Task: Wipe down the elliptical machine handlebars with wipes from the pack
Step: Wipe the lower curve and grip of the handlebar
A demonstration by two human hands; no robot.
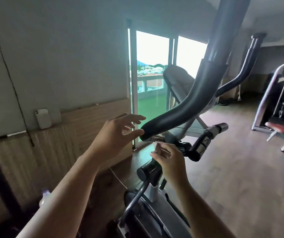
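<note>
Two hands work here: our left hand [119, 133] is spread open, fingertips touching the end of the near handlebar [168, 121], holding nothing; our right hand [167, 160] sits below it, fingers curled, and whether it pinches a wipe we cannot tell. No pack shows. We should wrap the grip fully and draw along its curve. Open floor [232, 169] lies right; the wall panel [65, 134] crowds left, the far handlebar [245, 66] stands beyond.

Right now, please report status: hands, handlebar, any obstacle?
Left hand open, fingers at the handlebar tip. Right hand below it, fingers curled; wipe not clearly visible. Nothing blocks the bar.
</note>
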